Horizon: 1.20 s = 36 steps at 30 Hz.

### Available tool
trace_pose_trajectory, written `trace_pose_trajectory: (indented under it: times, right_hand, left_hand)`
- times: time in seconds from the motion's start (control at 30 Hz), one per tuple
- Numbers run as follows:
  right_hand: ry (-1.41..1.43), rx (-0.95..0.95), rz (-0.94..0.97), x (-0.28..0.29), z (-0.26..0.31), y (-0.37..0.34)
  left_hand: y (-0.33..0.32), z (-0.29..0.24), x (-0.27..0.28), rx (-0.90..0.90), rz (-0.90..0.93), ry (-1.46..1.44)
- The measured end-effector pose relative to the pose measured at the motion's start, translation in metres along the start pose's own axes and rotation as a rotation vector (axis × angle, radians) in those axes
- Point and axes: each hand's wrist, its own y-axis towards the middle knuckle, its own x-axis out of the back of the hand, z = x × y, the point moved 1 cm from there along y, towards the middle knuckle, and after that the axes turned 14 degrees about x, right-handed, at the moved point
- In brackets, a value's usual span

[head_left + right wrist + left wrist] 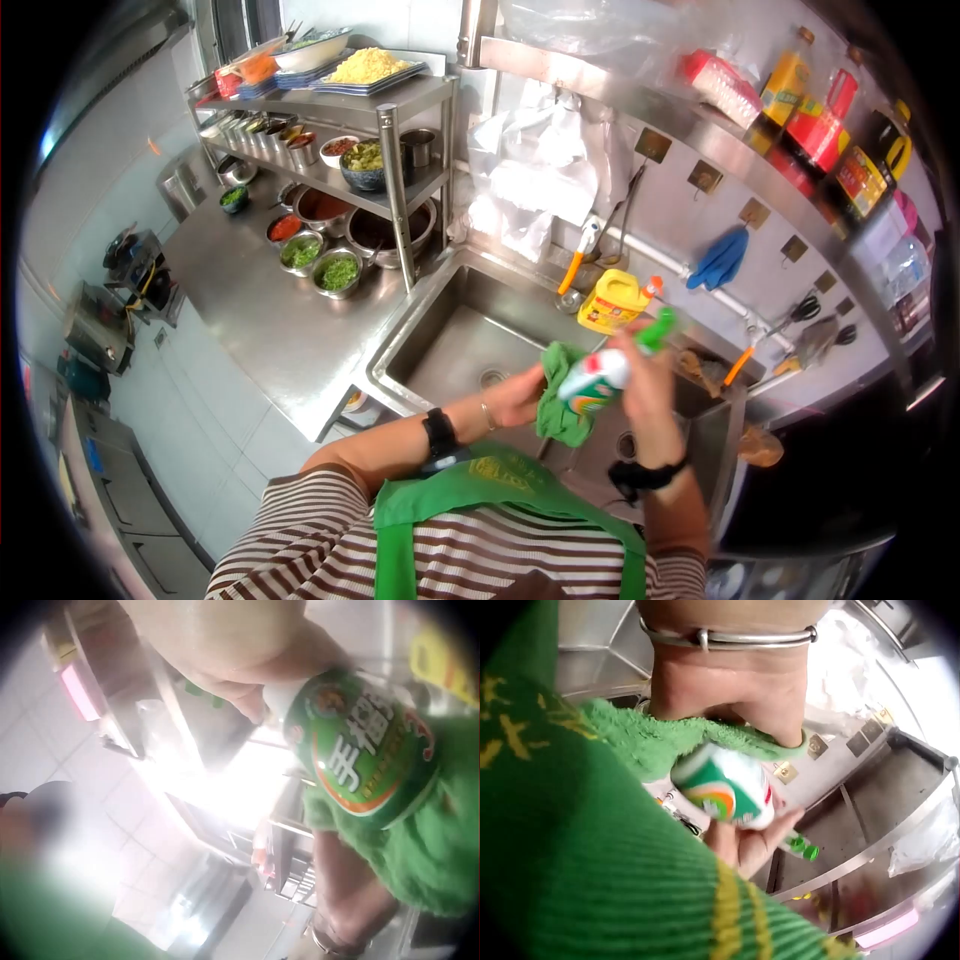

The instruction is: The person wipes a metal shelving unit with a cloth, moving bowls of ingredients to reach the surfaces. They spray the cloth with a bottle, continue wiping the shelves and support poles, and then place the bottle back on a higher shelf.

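Over the steel sink, my right hand [648, 388] grips a white spray bottle [597, 382] with a green label and a green spray head [658, 328]. The bottle is tilted, its base toward my left hand [515, 398]. That hand holds a fluffy green cloth [566, 428] against the bottle's lower end. In the left wrist view, the cloth [645, 739] hangs below the palm and overlaps the bottle [727, 787]; the left fingers are mostly hidden by it. The right wrist view shows the printed label [360, 750] close up, with the cloth [442, 855] bunched round the base.
A yellow jug [612, 300] stands on the sink's back ledge, beside an orange-handled tool [572, 272]. Left of the sink [440, 350], a steel counter [260, 310] holds bowls of chopped greens [338, 272] under a shelf. Bottles [785, 80] line the shelf above right.
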Motion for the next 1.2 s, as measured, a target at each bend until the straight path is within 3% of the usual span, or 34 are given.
trace_pose_trajectory:
  times: [0.07,0.1,0.17,0.2,0.3,0.33,0.37,0.43,0.5,0.57,0.6,0.67,0.83,0.97,1.2]
  right_hand:
    - [-0.037,0.01,0.06,-0.037,-0.027,-0.016]
    - [0.029,-0.109,0.234,-0.042,-0.032,-0.019]
    - [0.179,-0.109,0.314,-0.057,-0.043,-0.023]
    - [0.185,-0.119,0.295,-0.063,-0.051,-0.025]
    - [0.228,0.018,0.401,-0.077,-0.069,-0.031]
    - [0.269,-0.062,0.336,-0.084,-0.073,-0.037]
    - [0.31,-0.142,0.268,-0.09,-0.077,-0.043]
    - [0.29,-0.125,0.23,-0.096,-0.077,-0.049]
    - [0.1,-0.062,0.332,-0.097,-0.081,-0.053]
    - [0.091,-0.119,0.314,-0.091,-0.102,-0.066]
    - [-0.056,-0.069,0.38,-0.093,-0.106,-0.072]
    - [-0.232,-0.003,0.451,-0.094,-0.106,-0.082]
    - [-0.365,0.029,0.379,-0.088,-0.133,-0.098]
    - [-0.526,0.036,0.402,-0.084,-0.142,-0.102]
    - [-0.54,0.008,0.325,-0.08,-0.135,-0.107]
  left_hand:
    - [-0.013,0.008,0.018,-0.022,-0.084,-0.001]
    - [-0.024,0.007,0.024,-0.013,-0.091,-0.002]
    - [-0.046,0.003,0.038,0.081,-0.122,-0.014]
    - [-0.057,0.005,0.043,0.207,-0.077,-0.026]
    - [-0.073,0.006,0.05,0.343,-0.123,-0.081]
    - [-0.077,0.002,0.054,0.36,-0.118,-0.082]
    - [-0.082,-0.002,0.061,0.309,-0.156,-0.071]
    - [-0.09,-0.008,0.076,0.278,-0.193,-0.07]
    - [-0.099,-0.021,0.092,-0.117,-0.297,-0.136]
    - [-0.11,-0.036,0.098,-0.155,-0.251,-0.202]
    - [-0.114,-0.042,0.1,-0.213,-0.2,-0.265]
    - [-0.119,-0.047,0.1,-0.228,-0.163,-0.282]
    - [-0.119,-0.044,0.098,-0.212,-0.023,-0.286]
    - [-0.114,-0.038,0.096,-0.149,-0.015,-0.289]
    - [-0.117,-0.039,0.096,-0.113,-0.046,-0.248]
